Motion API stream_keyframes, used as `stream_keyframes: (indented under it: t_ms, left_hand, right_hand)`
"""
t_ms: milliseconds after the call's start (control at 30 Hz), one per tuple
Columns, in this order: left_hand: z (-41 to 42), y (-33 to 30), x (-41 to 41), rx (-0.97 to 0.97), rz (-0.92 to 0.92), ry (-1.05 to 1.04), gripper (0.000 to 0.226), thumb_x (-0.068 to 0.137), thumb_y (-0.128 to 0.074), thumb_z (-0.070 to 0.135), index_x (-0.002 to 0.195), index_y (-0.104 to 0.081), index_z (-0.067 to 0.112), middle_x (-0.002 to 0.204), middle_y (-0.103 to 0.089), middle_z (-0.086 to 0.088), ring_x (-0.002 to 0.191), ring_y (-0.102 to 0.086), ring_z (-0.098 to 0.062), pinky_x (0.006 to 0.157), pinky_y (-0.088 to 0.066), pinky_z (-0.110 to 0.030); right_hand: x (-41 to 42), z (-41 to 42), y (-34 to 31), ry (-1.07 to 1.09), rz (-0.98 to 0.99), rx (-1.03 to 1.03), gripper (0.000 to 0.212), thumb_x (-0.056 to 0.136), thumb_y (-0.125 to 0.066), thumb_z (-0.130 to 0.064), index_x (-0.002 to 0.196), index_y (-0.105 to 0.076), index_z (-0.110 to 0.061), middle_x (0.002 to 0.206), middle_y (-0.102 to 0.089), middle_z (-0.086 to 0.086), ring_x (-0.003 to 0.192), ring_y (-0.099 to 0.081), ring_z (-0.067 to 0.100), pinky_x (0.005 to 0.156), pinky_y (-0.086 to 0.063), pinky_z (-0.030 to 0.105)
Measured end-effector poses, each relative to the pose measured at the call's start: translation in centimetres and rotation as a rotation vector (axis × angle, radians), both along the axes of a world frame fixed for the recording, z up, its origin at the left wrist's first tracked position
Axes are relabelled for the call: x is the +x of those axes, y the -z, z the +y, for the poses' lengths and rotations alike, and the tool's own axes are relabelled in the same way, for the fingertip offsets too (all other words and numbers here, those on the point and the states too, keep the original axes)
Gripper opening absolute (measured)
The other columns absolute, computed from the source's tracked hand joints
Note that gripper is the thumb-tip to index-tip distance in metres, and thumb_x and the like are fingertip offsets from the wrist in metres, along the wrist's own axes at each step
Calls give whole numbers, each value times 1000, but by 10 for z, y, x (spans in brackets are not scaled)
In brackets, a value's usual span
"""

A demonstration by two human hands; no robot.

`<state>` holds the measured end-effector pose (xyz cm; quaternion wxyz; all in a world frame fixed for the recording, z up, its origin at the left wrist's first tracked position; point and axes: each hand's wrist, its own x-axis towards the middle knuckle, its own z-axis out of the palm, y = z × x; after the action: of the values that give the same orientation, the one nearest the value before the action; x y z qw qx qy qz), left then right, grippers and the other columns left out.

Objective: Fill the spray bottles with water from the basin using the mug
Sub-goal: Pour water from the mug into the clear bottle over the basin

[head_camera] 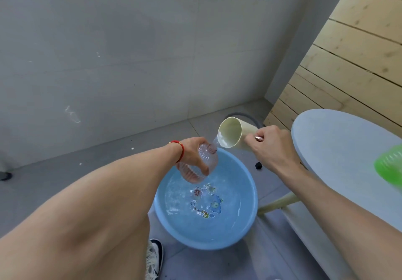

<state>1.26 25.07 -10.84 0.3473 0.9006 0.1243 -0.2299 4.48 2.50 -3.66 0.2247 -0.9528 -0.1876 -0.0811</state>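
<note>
basin (250,221): blue, on the floor, water in it, directly below both hands
left hand (192,155): grip wrapped round the clear bottle (205,162), held tilted over the basin, neck up toward the mug
right hand (268,147): grip closed on the cream mug (231,132), tipped so its lip sits just above the bottle neck
pour: thin stream running from mug into neck
fill level: can't tell, looks low
green bottle (389,168): on the tabletop (330,140) at right, blurred, contents unreadable
progress: first bottle mid-fill; probably more scoops needed, then the green one
</note>
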Motion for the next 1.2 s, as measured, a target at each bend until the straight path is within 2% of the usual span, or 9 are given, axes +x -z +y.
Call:
stream_keyframes:
  t_ms: [267, 400, 767, 900, 967, 1000, 1067, 1133, 1200]
  left_hand:
    - [1, -1, 0, -25, -13, 0, 103, 61, -99, 31, 148, -44, 37, 133, -45, 6, 119, -56, -29, 72, -65, -54]
    - [1, -2, 0, -20, -15, 2, 101, 61, -99, 30, 147, -45, 37, 134, -47, 4, 117, -59, -29, 71, -65, -55]
    - [3, -1, -1, -6, -11, 24, 98, 61, -99, 31, 144, -47, 38, 132, -45, 5, 116, -59, -31, 68, -65, -55]
    - [5, -1, -1, -17, -27, 11, 95, 62, -98, 31, 143, -48, 37, 131, -45, 5, 117, -57, -31, 67, -65, -54]
    - [7, -1, -2, -22, -28, -1, 95, 62, -98, 31, 143, -48, 37, 132, -46, 3, 117, -56, -32, 68, -65, -54]
    - [8, -1, -2, -28, -26, -9, 95, 62, -98, 30, 143, -48, 37, 133, -46, 3, 118, -56, -32, 69, -65, -55]
    - [9, -2, -3, -31, -18, -20, 97, 62, -98, 29, 144, -47, 36, 134, -45, 3, 119, -54, -32, 70, -65, -56]
    - [10, -4, -4, -11, -10, -23, 97, 63, -98, 29, 145, -47, 35, 133, -45, 4, 119, -54, -31, 72, -64, -57]
    - [13, -5, -5, 0, 3, -28, 98, 64, -98, 28, 146, -46, 34, 133, -44, 4, 119, -53, -30, 74, -64, -58]
  right_hand:
    - [-1, 0, -1, -33, -67, -36, 50, 90, -58, -24, 50, -28, -17, 52, -24, 5, 57, -32, 30, 49, -23, 36]
    - [0, 0, 0, -49, -97, -47, 49, 90, -57, -22, 52, -28, -16, 51, -24, 5, 56, -31, 30, 54, -23, 37]
    - [-1, 0, 2, -47, -92, -28, 48, 89, -58, -23, 51, -30, -15, 51, -28, 6, 56, -32, 29, 53, -24, 38]
    - [5, -2, 6, 30, 53, 146, 47, 86, -59, -27, 53, -27, -16, 58, -23, 6, 59, -23, 22, 54, -21, 35]
    - [10, -5, 13, 84, 188, 248, 43, 81, -57, -35, 51, -35, -14, 57, -29, 12, 57, -30, 24, 57, -28, 35]
    - [12, -6, 18, 111, 250, 272, 43, 79, -56, -38, 51, -43, -9, 57, -40, 19, 56, -39, 27, 58, -33, 35]
    - [17, -6, 28, 125, 317, 230, 44, 83, -58, -38, 57, -61, -3, 67, -64, 23, 59, -53, 32, 60, -40, 34]
    - [20, -5, 39, 87, 260, 74, 43, 89, -59, -35, 62, -67, -4, 65, -65, 22, 59, -57, 31, 56, -44, 35]
    - [21, -1, 52, 6, 98, -167, 40, 92, -57, -31, 64, -62, -3, 62, -59, 16, 66, -59, 38, 55, -42, 38]
